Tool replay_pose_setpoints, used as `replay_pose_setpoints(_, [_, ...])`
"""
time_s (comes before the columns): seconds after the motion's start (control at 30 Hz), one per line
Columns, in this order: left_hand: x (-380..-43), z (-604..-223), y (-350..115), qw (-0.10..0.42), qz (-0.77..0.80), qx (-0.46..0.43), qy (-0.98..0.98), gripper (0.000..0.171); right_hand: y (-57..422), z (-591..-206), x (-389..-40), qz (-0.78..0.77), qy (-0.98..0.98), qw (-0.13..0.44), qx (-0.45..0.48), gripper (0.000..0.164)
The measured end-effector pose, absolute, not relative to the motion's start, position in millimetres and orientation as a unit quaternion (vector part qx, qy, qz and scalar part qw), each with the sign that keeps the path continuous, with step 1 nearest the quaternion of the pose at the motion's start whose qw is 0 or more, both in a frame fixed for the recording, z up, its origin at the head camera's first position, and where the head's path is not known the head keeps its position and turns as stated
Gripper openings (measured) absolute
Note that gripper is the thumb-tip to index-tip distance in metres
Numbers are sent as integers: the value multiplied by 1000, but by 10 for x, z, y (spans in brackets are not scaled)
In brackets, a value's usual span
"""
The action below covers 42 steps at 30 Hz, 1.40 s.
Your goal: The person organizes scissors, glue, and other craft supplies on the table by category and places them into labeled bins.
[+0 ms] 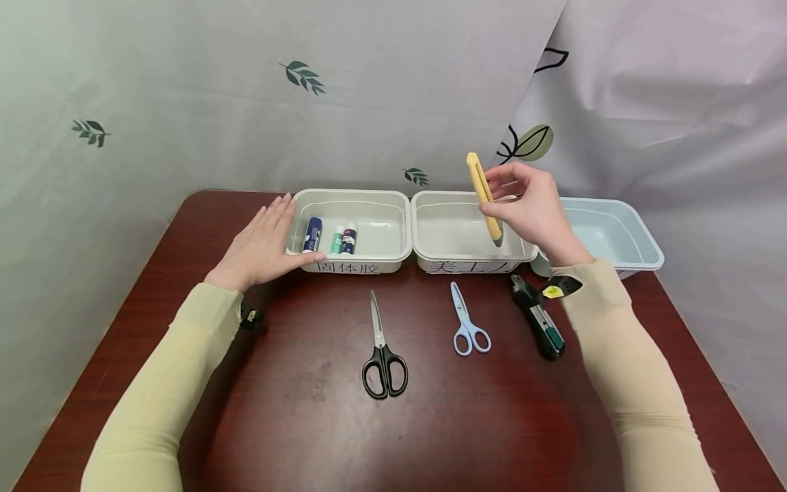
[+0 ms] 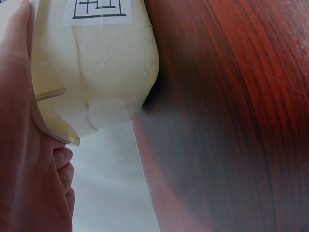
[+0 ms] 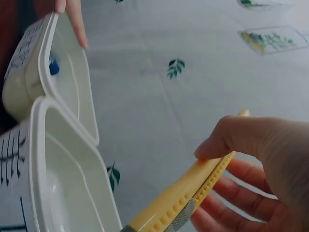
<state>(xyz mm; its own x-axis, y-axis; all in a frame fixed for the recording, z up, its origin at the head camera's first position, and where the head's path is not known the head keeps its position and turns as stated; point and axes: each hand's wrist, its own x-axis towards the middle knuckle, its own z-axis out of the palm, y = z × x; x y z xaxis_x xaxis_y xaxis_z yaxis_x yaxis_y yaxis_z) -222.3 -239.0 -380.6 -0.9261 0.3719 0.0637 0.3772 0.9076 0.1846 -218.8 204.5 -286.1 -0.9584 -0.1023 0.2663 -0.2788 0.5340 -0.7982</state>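
Observation:
In the head view my right hand point(image 1: 525, 205) pinches a yellow utility knife point(image 1: 482, 191) between thumb and fingers, above the middle white bin point(image 1: 418, 225). The right wrist view shows the knife point(image 3: 181, 195) slanting down from under the thumb. My left hand point(image 1: 261, 242) rests on the left end of the left white bin point(image 1: 402, 236), thumb along the front rim and fingers spread straight over the side. Inside that bin lie a dark blue glue stick point(image 1: 312, 234) and two smaller glue sticks point(image 1: 348, 240). Both white bins carry handwritten labels in front.
On the dark red table point(image 1: 307, 424) lie black-handled scissors point(image 1: 384, 369), light blue scissors point(image 1: 467, 328) and a black and green utility knife point(image 1: 541, 321) near the right forearm. A light blue bin point(image 1: 645, 253) stands at the right, partly behind that arm. A patterned curtain point(image 1: 215, 89) hangs behind.

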Motion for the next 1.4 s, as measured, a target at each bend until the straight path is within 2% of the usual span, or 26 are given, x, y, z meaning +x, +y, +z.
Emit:
replay_pose_setpoints(0.33, [-2216, -3798, -2388, 11, -100, -192, -976, 120, 2180, -2987, -2329, 466, -873, 84, 116, 36])
replay_pose_setpoints(0.6, [-2218, -3797, -2390, 13, -99, -192, -976, 120, 2329, -3254, -2413, 449, -884, 41, 124, 38])
replay_pose_setpoints(0.9, [-2211, -3798, -2382, 13, -102, -193, -976, 120, 2381, -3527, -2484, 406, -902, 18, 145, 37])
replay_pose_setpoints(1.4, [-2211, -3807, -2388, 11, -104, -191, -976, 120, 2338, -3579, -2474, 404, -901, 12, 158, 50])
